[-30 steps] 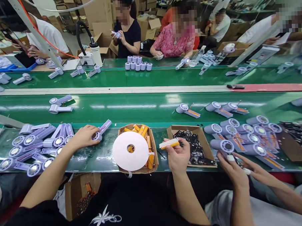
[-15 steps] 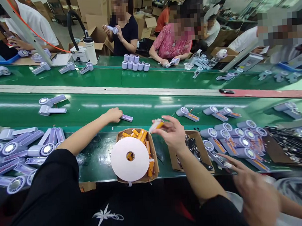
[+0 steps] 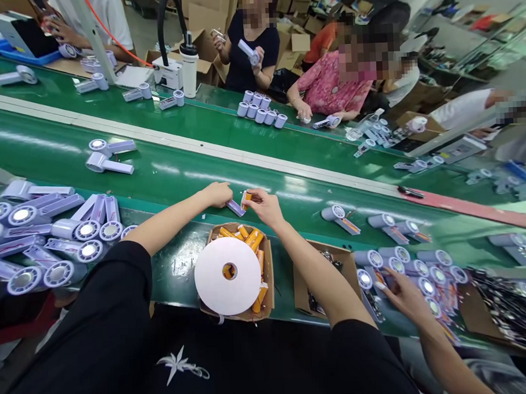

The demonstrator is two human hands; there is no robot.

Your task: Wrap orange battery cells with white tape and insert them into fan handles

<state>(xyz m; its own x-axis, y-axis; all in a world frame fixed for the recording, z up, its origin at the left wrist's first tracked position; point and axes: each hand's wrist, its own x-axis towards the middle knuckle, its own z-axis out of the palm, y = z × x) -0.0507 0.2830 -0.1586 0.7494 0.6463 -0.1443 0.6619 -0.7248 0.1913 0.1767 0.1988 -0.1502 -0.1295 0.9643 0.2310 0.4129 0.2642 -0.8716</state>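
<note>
My left hand is closed over a light-purple handheld fan on the green belt. The fan's open handle sticks out to the right of it, while its round head is hidden under my fingers. Pinched in my right hand is an orange battery with a white end, held at the tip of that handle. Whether the battery touches the handle I cannot tell. Just in front of me, a large white paper roll rests on a cardboard box of orange batteries.
Purple fans are heaped at the left, others at the right. A co-worker's hand reaches in there. A box of small dark parts stands beside my right forearm. Two fans lie farther up the belt.
My right hand has moved left and forward, bringing the battery to the fan handle. My left hand stays on the fan. The view has tilted, and the co-worker's hand has moved toward the right-hand fans.
</note>
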